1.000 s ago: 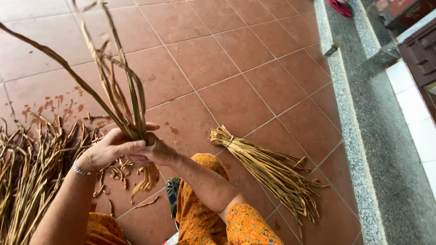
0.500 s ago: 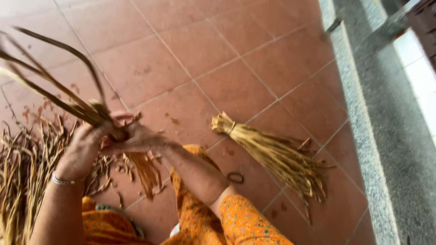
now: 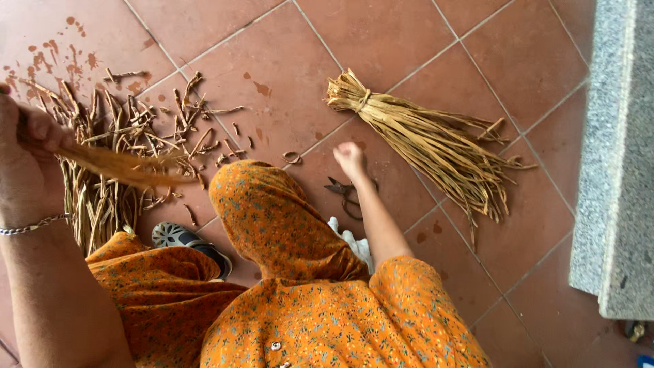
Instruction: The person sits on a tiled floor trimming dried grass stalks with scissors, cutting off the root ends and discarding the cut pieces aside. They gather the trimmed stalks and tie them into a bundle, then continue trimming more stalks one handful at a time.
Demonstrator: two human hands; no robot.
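- I am seeing the left hand (image 3: 24,160) at the left edge of the view, its fingers clamped around the gathered ends of a bunch of dried strips (image 3: 119,165) that is pointing rightward over the knee.
- The right hand (image 3: 351,158) is reaching down to the tiled floor (image 3: 402,48), fingers curled loosely, hovering just above a pair of dark scissors (image 3: 346,194); I cannot tell whether it is touching them.
- A tied bundle of pale strips (image 3: 436,146) is lying just right of that hand.
- A loose heap of dried strips and scraps (image 3: 112,136) is lying on the floor at left.
- A small ring (image 3: 292,157) is lying near the knee.
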